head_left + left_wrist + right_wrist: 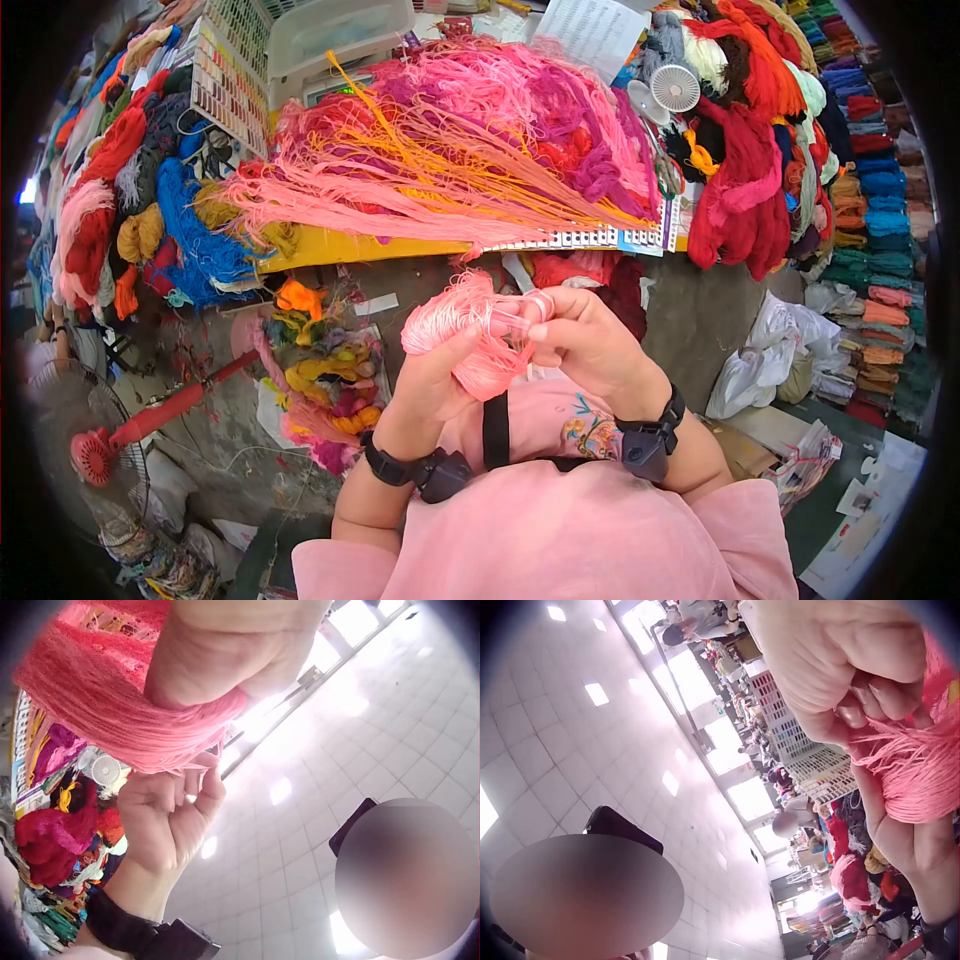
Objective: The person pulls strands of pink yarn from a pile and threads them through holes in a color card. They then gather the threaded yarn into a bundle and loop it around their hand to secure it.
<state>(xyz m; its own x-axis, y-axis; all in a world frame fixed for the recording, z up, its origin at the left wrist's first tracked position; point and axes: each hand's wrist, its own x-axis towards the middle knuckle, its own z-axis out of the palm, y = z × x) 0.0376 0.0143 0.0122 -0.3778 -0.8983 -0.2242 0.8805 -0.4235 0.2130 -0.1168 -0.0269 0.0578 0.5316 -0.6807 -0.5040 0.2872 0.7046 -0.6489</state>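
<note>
A folded skein of pink yarn (450,325) is held up in front of the chest in the head view. My left hand (432,378) grips its bulk, with the thumb lying across the strands. At the skein's right end, my right hand (598,345) pinches some strands between thumb and curled fingers. The left wrist view shows the yarn loop (112,705) hanging over the left hand (232,656), and the right hand's fingertips (212,776) at its lower edge. Loose strand ends stick out beside the right hand (817,667) in the right wrist view.
Ahead, a yellow-edged table (370,252) bears a large heap of pink, orange and purple yarn (480,130). Color cards (228,85), a plastic bin (335,40) and a small white fan (675,88) stand around it. A red-hubbed floor fan (93,457) is at left, white bags (765,350) at right.
</note>
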